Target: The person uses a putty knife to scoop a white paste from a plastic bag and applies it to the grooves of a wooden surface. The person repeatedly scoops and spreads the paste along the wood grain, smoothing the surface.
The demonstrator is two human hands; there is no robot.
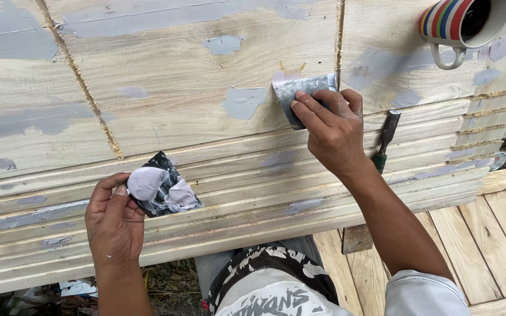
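1. Right hand (332, 131) is gripping the metal scraper (300, 93), pressing it flat on the wooden panel (177, 117).
2. Left hand (115, 219) is clasping a dark board (162, 184) loaded with grey filler (146, 182), keeping it close.

Soft, even daylight is spread over the wooden panel (165, 88); only faint shadows are cast below its ridges. No glare is seen. Everything is rendered sharply, with slight bending toward the panel's outer edges.

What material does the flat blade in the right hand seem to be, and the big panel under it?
The blade looks like thin bare metal: dull grey sheen, smeared with filler. The panel seems unfinished pale wood, with visible grain, rough sawn grooves and grey putty patches.
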